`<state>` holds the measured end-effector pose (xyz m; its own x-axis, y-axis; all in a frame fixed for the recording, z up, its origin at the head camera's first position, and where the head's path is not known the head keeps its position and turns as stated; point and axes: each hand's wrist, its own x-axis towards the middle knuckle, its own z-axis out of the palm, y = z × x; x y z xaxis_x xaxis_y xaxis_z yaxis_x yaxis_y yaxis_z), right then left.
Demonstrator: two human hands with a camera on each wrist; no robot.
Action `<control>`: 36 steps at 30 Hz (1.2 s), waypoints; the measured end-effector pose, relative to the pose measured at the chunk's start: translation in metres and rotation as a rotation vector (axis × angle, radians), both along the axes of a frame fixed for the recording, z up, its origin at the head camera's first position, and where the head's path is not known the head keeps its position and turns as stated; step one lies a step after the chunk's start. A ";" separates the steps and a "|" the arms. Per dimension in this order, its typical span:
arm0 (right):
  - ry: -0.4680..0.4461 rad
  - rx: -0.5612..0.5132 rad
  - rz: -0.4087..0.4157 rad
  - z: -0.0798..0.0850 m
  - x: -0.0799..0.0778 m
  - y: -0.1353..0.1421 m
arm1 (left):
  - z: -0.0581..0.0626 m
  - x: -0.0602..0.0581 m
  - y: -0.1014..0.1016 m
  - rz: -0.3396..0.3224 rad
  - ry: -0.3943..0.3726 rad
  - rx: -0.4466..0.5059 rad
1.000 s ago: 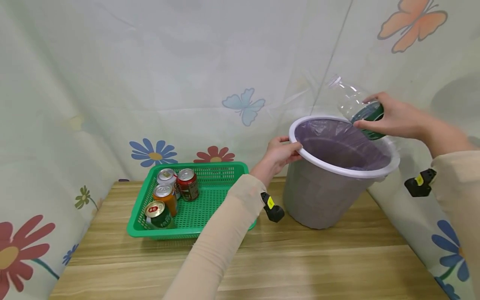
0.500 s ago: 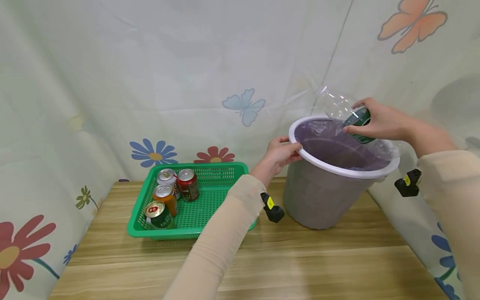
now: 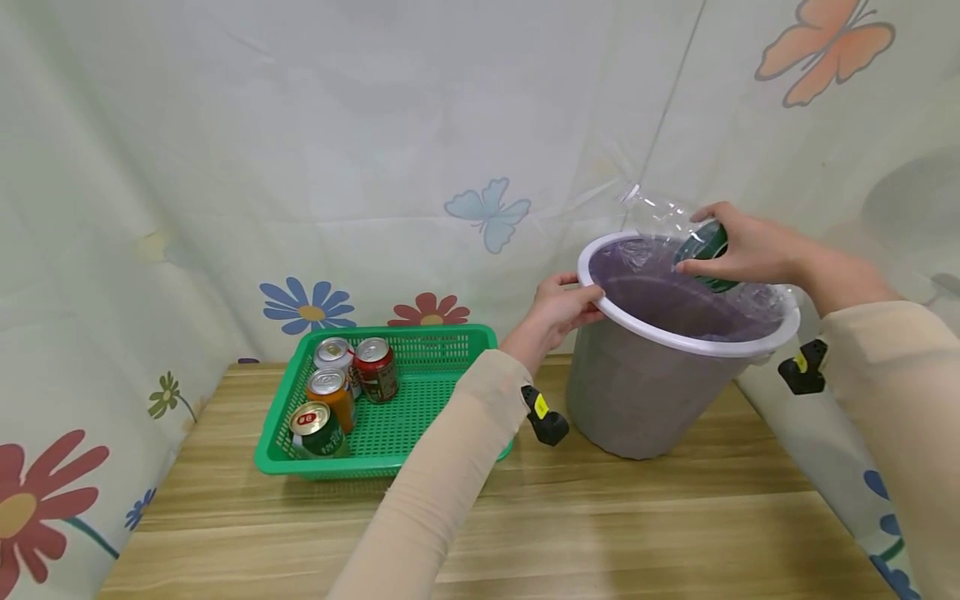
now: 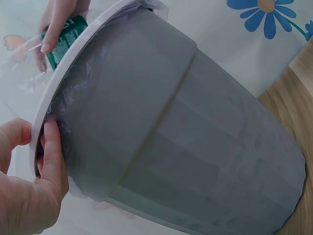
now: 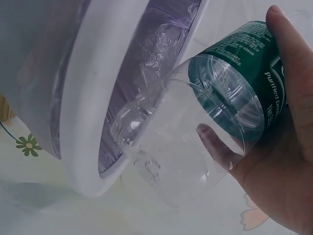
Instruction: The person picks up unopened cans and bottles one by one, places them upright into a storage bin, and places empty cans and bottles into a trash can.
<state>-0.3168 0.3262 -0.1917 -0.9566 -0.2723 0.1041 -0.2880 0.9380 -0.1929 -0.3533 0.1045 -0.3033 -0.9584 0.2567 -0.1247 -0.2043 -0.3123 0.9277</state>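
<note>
My left hand [image 3: 562,308] grips the white rim [image 3: 675,337] of a grey trash bin [image 3: 637,400], fingers curled around it at the left side. A crumpled, clear purplish liner [image 5: 161,44] covers the bin's inside. Over the mouth, my right hand [image 3: 757,250] holds a large clear plastic bottle [image 3: 660,215] around its green label [image 5: 244,54]. The bottle lies tilted, its neck pointing up and left and its other end low by the bin's right rim. In the left wrist view, the rim partly hides the label and right hand.
A green plastic basket [image 3: 420,462] sits left of the bin on the wooden table [image 3: 570,533]. Several drink cans stand at its left side, including a red can [image 3: 377,371] and an orange can [image 3: 332,392]. A patterned cloth [image 3: 375,167] hangs behind.
My right hand has moved left and slightly down, bringing the bottle further over the bin. My left hand stays at the rim, and the basket and cans have not moved.
</note>
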 end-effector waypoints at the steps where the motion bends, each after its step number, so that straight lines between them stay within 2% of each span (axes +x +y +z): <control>1: 0.004 0.006 0.001 0.000 0.000 0.000 | 0.000 0.000 0.000 0.001 0.001 0.001; 9: 0.007 0.010 0.034 -0.005 -0.003 -0.001 | 0.000 0.000 0.001 -0.009 0.002 -0.005; 16: -0.059 -0.054 0.061 -0.005 -0.003 -0.003 | 0.001 0.000 0.001 -0.003 0.006 0.001; 27: -0.082 -0.004 0.042 -0.003 -0.003 -0.003 | 0.000 0.000 0.001 0.006 0.010 0.007; 36: -0.110 -0.073 0.018 -0.004 0.002 0.005 | -0.001 0.001 0.001 0.000 0.005 -0.005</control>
<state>-0.3144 0.3308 -0.1959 -0.9585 -0.2846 0.0188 -0.2775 0.9153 -0.2920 -0.3524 0.1057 -0.3047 -0.9589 0.2566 -0.1208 -0.1996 -0.3079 0.9303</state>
